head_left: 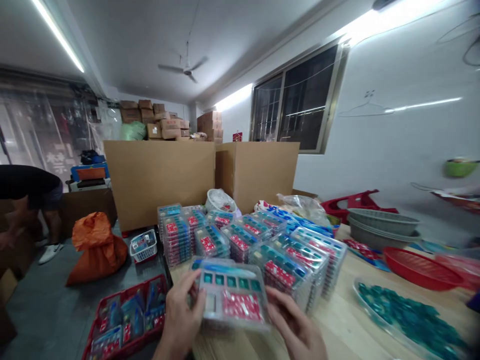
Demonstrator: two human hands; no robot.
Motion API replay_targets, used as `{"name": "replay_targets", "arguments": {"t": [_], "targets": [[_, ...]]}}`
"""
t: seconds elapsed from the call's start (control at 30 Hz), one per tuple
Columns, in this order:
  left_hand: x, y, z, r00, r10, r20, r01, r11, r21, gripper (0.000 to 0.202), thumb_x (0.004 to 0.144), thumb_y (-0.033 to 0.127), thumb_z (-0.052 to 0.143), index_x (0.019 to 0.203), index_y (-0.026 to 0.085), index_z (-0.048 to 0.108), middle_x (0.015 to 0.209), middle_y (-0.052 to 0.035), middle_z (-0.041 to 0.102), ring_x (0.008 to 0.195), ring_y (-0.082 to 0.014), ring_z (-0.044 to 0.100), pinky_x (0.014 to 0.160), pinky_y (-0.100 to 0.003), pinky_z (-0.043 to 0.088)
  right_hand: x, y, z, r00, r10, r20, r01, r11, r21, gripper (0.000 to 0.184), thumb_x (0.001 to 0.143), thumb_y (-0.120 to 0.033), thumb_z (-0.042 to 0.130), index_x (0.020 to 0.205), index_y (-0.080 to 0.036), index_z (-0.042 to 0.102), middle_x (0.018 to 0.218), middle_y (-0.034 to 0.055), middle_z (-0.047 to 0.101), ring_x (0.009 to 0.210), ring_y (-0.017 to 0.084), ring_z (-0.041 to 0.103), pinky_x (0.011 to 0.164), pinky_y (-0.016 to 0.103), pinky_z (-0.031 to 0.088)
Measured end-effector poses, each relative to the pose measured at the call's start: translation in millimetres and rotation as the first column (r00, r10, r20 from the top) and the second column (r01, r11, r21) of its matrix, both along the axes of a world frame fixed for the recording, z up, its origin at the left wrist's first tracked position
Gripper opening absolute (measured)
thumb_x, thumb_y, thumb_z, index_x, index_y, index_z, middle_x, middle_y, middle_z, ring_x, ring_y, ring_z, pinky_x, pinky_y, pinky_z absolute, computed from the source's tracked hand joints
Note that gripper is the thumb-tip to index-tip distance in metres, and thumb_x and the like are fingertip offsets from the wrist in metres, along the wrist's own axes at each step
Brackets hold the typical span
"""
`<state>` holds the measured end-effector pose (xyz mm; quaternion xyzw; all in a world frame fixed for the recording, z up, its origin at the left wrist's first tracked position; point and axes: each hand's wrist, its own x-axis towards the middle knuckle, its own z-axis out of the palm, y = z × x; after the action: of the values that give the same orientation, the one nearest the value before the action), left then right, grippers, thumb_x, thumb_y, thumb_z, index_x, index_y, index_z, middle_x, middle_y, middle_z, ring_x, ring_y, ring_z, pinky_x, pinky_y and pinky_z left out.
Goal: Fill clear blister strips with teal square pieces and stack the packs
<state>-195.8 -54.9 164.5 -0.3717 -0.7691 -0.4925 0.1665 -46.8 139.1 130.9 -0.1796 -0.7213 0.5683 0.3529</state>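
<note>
Both of my hands hold one clear plastic blister pack [232, 296] with teal squares along its top and a red-and-white card inside. My left hand [182, 317] grips its left edge with the fingers curled over it. My right hand [296, 325] holds the right edge from below. Behind it, several stacks of the same packs [258, 242] stand on the wooden table [348, 320]. A clear tray of loose teal pieces [408, 315] lies to the right.
A red crate of packs [125, 315] and a small white basket [143, 245] sit on the floor at left, by an orange bag [95, 247]. Large cardboard boxes [161, 177] stand behind. Red basket [420, 267] and grey basins [382, 225] lie at right. A person [30, 200] bends at far left.
</note>
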Motion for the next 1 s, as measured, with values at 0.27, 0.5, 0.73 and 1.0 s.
{"name": "replay_targets", "arguments": {"t": [0.27,0.5,0.73,1.0], "targets": [[-66.8,17.4,-25.0,0.988,0.128,0.083,-0.114,0.981,-0.156,0.031,0.080,0.030,0.046,0.098,0.015,0.067,0.092,-0.0099,0.068,0.083,-0.0223,0.063,0.081,-0.039,0.049,-80.5,-4.1,1.7,0.999,0.043,0.018,-0.045,0.990,0.132,0.038,0.078,-0.046,0.049,0.091,-0.015,0.068,0.093,0.0124,0.067,0.089,0.026,0.062,0.079,0.038,0.049],[-56.5,17.5,-48.2,0.860,-0.103,0.500,0.016,0.984,0.176,0.054,0.082,0.047,0.049,0.127,0.017,0.049,0.135,-0.0101,0.049,0.126,-0.0224,0.043,0.108,-0.040,0.032,-70.4,-24.9,-1.1,0.998,0.051,0.030,-0.053,0.996,0.078,0.041,0.081,-0.051,0.047,0.101,-0.017,0.061,0.106,0.0108,0.061,0.101,0.024,0.058,0.084,0.033,0.049],[-38.9,22.1,-56.1,0.801,-0.179,0.572,0.017,0.961,0.278,0.058,0.082,0.047,0.052,0.131,0.017,0.045,0.140,-0.0089,0.044,0.132,-0.0207,0.036,0.113,-0.038,0.023,-52.2,-41.5,-17.0,0.999,0.026,0.028,-0.026,0.999,0.025,0.043,0.084,-0.052,0.046,0.114,-0.021,0.054,0.119,0.0088,0.057,0.110,0.022,0.054,0.083,0.027,0.051],[-14.6,54.0,-58.1,0.665,-0.345,0.662,0.117,0.924,0.364,0.054,0.077,0.051,0.057,0.118,0.017,0.048,0.123,-0.0111,0.057,0.114,-0.0234,0.054,0.100,-0.037,0.041,-7.0,-45.5,-58.3,0.950,-0.292,-0.113,0.308,0.937,0.167,0.039,0.085,-0.048,0.048,0.113,-0.023,0.057,0.122,0.0101,0.050,0.109,0.024,0.051,0.069,0.023,0.051]]}}
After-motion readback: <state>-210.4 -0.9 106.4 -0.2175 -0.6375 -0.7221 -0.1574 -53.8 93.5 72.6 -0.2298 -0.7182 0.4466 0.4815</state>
